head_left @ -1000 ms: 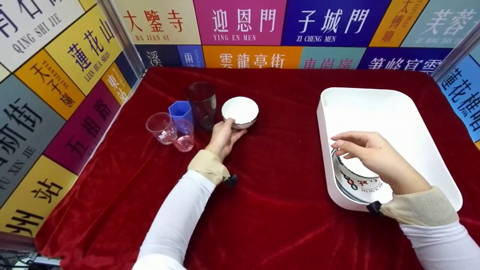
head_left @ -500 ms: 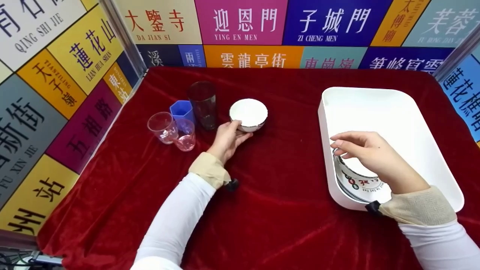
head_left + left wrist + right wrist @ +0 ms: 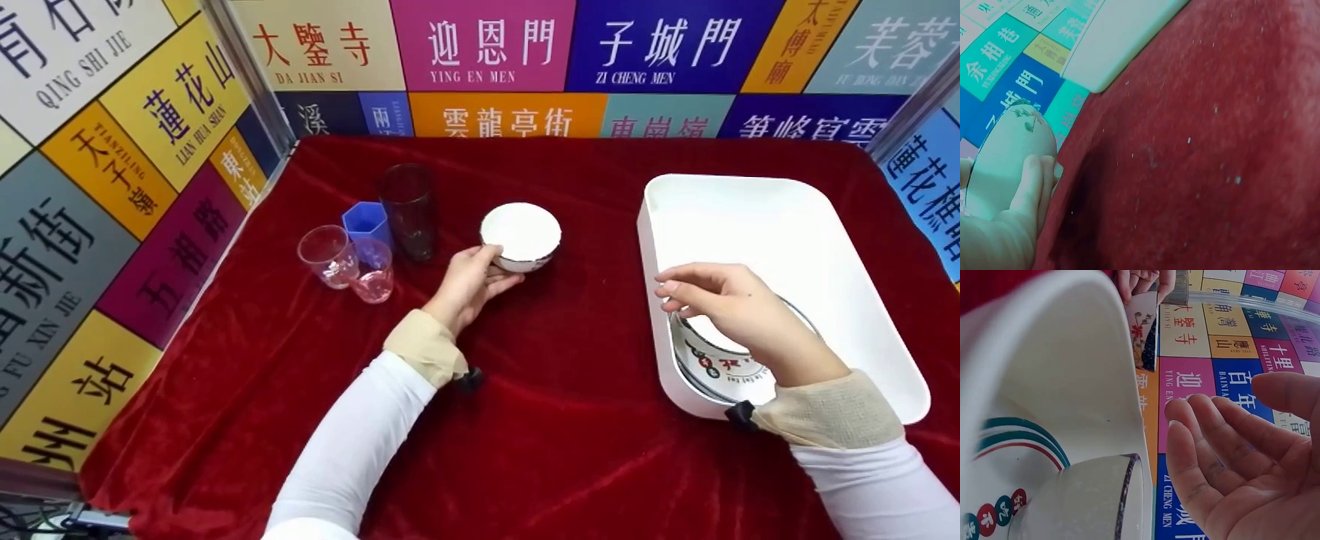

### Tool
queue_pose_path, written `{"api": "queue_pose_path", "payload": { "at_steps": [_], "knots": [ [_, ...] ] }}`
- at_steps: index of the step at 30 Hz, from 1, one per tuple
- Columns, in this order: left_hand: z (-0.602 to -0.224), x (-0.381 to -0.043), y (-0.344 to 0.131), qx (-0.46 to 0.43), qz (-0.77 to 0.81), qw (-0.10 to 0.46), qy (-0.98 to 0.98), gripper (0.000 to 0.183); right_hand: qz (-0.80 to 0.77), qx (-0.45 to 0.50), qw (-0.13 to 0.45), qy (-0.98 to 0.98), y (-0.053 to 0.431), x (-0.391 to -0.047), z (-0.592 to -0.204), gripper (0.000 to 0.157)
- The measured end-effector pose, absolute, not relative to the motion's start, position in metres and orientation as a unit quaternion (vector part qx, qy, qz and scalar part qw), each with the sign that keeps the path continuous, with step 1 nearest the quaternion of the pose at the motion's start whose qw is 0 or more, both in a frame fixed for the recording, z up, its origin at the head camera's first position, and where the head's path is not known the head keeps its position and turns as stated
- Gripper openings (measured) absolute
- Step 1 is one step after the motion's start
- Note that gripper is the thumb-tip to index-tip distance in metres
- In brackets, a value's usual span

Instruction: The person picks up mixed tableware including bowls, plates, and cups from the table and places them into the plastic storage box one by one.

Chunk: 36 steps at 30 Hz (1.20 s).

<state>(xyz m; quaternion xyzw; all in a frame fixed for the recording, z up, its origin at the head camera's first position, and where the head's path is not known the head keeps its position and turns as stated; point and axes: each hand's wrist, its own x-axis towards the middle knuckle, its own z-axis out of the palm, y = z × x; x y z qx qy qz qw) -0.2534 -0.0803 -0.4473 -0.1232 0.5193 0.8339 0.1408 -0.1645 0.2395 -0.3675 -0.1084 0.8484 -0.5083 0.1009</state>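
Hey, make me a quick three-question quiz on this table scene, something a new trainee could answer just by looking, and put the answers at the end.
1. Which of the person's hands grips a bowl?
2. Besides a plate, what sits in the tray?
A) the clear cup
B) a second bowl
C) the pink cup
3. True or false: the dark cup is shorter than the blue cup.

Key:
1. The left hand.
2. B.
3. False; the dark cup is the taller one.
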Motion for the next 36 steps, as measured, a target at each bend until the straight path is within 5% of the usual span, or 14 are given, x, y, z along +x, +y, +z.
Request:
{"api": "queue_pose_path", "payload": {
  "at_steps": [36],
  "knots": [
    [-0.424, -0.214, -0.037, -0.001, 0.816, 0.229, 0.531, 0.026, -0.528, -0.084, 0.118, 0.837, 0.223, -0.168, -0.372, 0.054]
  ]
}}
